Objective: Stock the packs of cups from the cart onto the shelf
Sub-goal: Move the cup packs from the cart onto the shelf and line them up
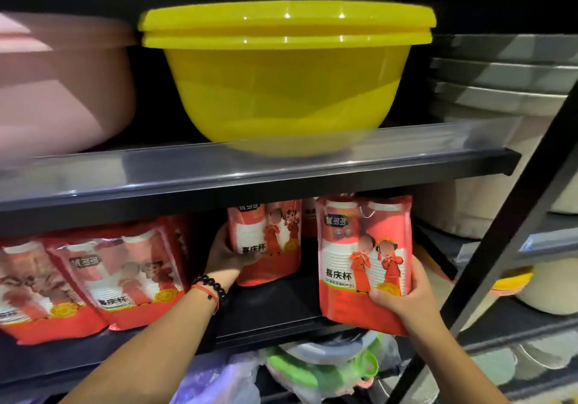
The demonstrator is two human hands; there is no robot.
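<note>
Gripping a red pack of cups (364, 262) by its lower right corner, your right hand (403, 297) has its fingers curled round the pack's right edge and its thumb across the front. That pack stands upright at the front edge of the dark shelf (269, 313), toward its right end, its bottom hanging slightly past the lip. Your left hand (226, 255) reaches deeper in and holds a second pack (266, 244) by its left side, thumb on the front, the other fingers hidden behind it. This second pack stands upright farther back on the shelf, left of the first and apart from it. A black bead bracelet (214, 284) and a red cord sit on your left wrist.

Toward the shelf's left end, two more packs (103, 278) lean at the front edge, blurred. On the shelf above, yellow basins (286, 75) sit stacked in the middle, a pink basin (59, 84) to their left, and grey-rimmed basins (500, 75) to their right. Below the cup shelf, plastic-wrapped green and clear wares (322, 369) show. A black upright post (500, 247) crosses the right side diagonally.
</note>
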